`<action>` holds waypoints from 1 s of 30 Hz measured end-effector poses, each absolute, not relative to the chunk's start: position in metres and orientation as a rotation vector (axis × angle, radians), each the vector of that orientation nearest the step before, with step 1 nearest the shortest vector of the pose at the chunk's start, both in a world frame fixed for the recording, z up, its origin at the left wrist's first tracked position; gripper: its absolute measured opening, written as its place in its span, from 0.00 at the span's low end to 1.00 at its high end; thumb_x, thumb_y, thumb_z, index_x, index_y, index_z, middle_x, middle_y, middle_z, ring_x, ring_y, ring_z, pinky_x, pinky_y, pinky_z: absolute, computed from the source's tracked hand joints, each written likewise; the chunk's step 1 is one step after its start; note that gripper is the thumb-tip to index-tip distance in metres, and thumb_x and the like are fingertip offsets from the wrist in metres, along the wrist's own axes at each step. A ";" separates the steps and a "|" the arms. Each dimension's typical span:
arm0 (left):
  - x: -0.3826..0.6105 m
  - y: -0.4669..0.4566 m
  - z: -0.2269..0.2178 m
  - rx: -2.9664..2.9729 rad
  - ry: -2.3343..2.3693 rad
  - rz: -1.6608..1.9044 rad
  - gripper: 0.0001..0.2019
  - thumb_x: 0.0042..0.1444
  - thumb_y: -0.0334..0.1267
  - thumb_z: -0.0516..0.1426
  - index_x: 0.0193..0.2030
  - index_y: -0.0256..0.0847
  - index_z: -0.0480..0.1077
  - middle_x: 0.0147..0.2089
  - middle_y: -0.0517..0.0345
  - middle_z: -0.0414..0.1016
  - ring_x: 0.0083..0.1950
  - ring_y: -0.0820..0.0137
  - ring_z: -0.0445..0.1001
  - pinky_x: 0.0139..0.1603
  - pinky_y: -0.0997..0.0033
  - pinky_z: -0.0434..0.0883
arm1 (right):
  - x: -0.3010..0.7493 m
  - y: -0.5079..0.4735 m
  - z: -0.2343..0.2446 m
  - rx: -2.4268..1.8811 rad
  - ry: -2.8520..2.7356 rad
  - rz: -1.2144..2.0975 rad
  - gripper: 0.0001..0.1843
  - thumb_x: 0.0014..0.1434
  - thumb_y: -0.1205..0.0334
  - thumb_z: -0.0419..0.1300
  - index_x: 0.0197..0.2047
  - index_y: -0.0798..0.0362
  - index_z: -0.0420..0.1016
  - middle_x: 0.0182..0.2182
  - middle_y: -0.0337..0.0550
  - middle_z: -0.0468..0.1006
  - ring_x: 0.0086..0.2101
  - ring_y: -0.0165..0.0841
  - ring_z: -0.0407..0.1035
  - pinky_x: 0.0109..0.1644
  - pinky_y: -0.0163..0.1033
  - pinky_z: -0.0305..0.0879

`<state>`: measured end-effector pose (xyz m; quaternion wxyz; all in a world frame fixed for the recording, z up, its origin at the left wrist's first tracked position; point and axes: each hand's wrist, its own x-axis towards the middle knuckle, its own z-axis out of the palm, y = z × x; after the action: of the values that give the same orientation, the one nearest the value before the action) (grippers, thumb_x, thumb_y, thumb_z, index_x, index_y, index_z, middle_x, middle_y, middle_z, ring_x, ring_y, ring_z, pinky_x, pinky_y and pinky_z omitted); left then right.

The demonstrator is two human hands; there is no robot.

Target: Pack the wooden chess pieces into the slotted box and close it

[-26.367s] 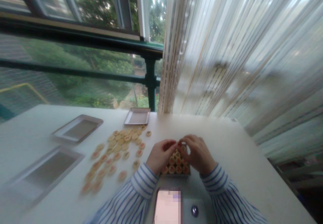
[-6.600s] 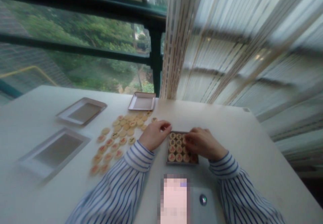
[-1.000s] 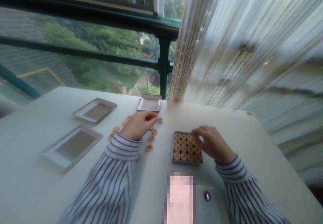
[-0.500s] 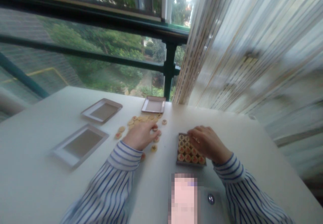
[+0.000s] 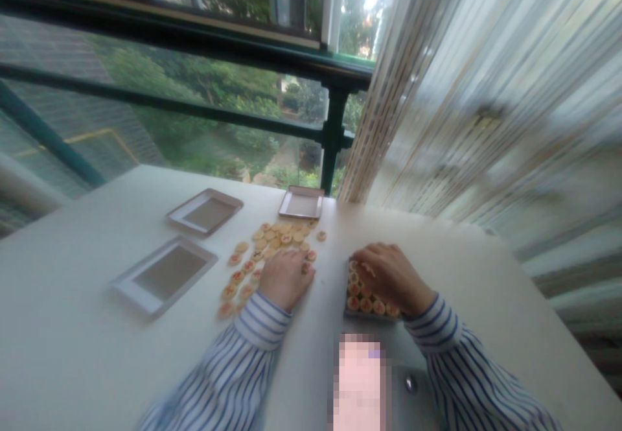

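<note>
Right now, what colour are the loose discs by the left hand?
Pale tan loose discs, some with red marks, beside the left hand; head view.

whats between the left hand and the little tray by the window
A heap of loose round pieces, between left hand and small tray, in the head view.

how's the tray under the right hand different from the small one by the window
The near tray holds rows of round pieces; the window tray holds none. The right hand rests on the near tray; nothing touches the window tray. Both are shallow and squarish.
</note>
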<state>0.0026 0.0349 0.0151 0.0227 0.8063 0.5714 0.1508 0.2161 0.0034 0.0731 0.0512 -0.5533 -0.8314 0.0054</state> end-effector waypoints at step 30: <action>0.007 0.038 0.013 2.538 1.797 0.497 0.07 0.54 0.37 0.49 0.36 0.40 0.66 0.34 0.50 0.73 0.38 0.62 0.70 0.38 0.65 0.62 | 0.223 -0.002 0.067 -1.679 -2.514 0.056 0.12 0.59 0.62 0.53 0.45 0.49 0.71 0.37 0.44 0.76 0.40 0.34 0.67 0.42 0.39 0.54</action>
<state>0.0068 0.0382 0.0132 -0.0039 0.8060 0.5705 0.1579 0.2233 -0.0018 0.0668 0.0587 -0.5543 -0.8300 0.0184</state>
